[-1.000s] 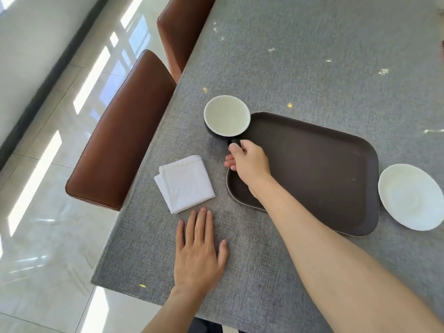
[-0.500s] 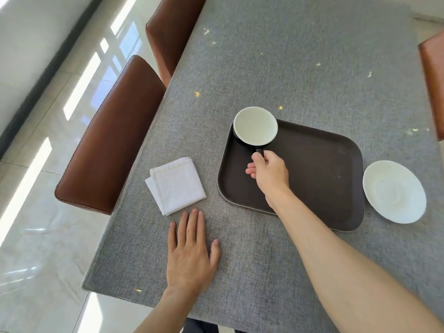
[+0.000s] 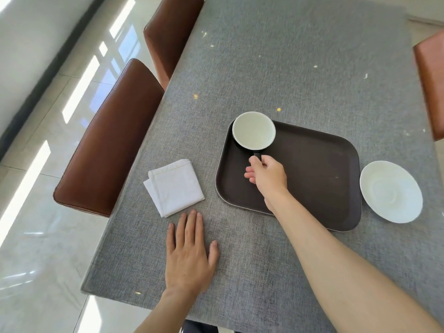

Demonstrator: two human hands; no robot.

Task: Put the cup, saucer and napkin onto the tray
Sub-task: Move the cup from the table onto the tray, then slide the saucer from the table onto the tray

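A cup (image 3: 253,132), white inside and dark outside, stands in the far left corner of the dark brown tray (image 3: 319,179). My right hand (image 3: 268,175) pinches its dark handle from the near side, over the tray's left part. A white saucer (image 3: 391,191) lies on the table just right of the tray. A folded white napkin (image 3: 174,186) lies on the table left of the tray. My left hand (image 3: 189,253) rests flat on the table, fingers apart, just below the napkin and holding nothing.
The table (image 3: 300,68) has a grey woven cover; its left edge runs close to the napkin. Two brown leather chairs (image 3: 108,140) stand along the left side, and another chair (image 3: 430,82) shows at the right edge. Glossy tiled floor lies beyond.
My right hand has carried the cup rightward from the table beside the tray onto the tray's far left corner. The left hand, napkin and saucer have stayed put.
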